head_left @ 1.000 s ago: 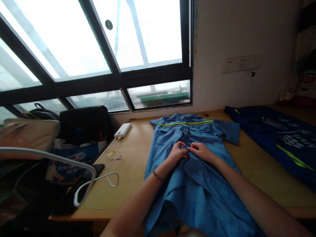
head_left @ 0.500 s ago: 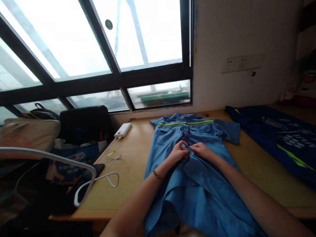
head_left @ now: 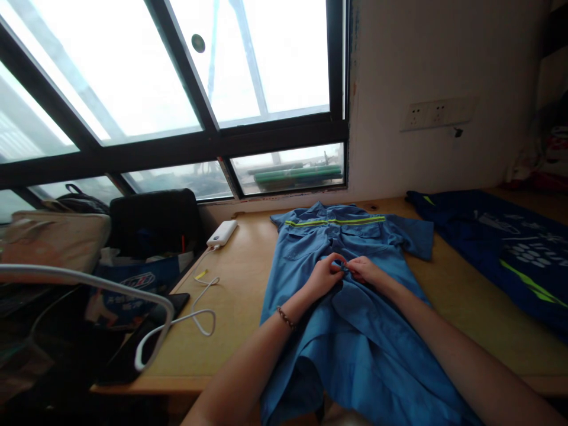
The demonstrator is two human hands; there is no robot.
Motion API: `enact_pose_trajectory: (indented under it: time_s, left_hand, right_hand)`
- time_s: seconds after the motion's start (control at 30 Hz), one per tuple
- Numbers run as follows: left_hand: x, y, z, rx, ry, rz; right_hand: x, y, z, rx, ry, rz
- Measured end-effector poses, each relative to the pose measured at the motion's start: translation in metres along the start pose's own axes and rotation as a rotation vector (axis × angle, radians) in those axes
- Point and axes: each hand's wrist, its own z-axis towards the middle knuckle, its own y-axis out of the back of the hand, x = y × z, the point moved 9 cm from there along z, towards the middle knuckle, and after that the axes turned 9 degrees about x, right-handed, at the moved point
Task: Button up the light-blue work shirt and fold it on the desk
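Note:
A light blue work shirt (head_left: pixel 355 331) with a yellow-green stripe across the chest lies front up on the wooden table (head_left: pixel 235 307), its hem hanging over the near edge. My left hand (head_left: pixel 326 275) and my right hand (head_left: pixel 366 270) meet at the shirt's front opening, mid-chest. Both pinch the cloth edges with curled fingers, fingertips touching each other. A beaded bracelet circles my left wrist.
A dark blue garment (head_left: pixel 501 248) with white and green print lies at the right. A white power bank (head_left: pixel 222 233) with a white cable (head_left: pixel 199 307) sits at the left, near a black bag (head_left: pixel 155 222) and a white tube frame (head_left: pixel 89 284). Wall sockets (head_left: pixel 437 112) are behind.
Both hands have crept a little farther up the shirt front, staying pinched together on the placket. The shirt itself has barely shifted.

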Motion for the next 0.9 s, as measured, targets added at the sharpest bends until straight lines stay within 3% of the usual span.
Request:
enact_pose_trajectory:
  time_s: [0.1, 0.23, 0.4, 0.57, 0.73, 0.9]
  left_hand:
    - [0.014, -0.001, 0.003, -0.014, 0.089, -0.162]
    - [0.037, -0.001, 0.003, -0.07, 0.253, -0.392]
    - [0.049, -0.001, 0.001, -0.113, 0.311, -0.507]
    - [0.053, 0.002, 0.003, -0.13, 0.288, -0.497]
    - [0.054, 0.008, 0.008, -0.19, 0.23, -0.449]
    - [0.049, 0.015, 0.017, -0.176, 0.1, -0.336]
  right_hand:
    - [0.0, 0.006, 0.001, -0.071, 0.008, -0.08]
    - [0.032, 0.006, -0.011, -0.193, 0.199, -0.397]
    - [0.061, -0.029, -0.031, -0.018, 0.248, -0.726]
    - [0.067, -0.036, -0.042, -0.086, 0.154, -1.091]
    - [0.063, -0.04, -0.043, -0.163, 0.075, -1.148]
    - [0.061, -0.05, -0.049, -0.348, -0.028, -1.222]
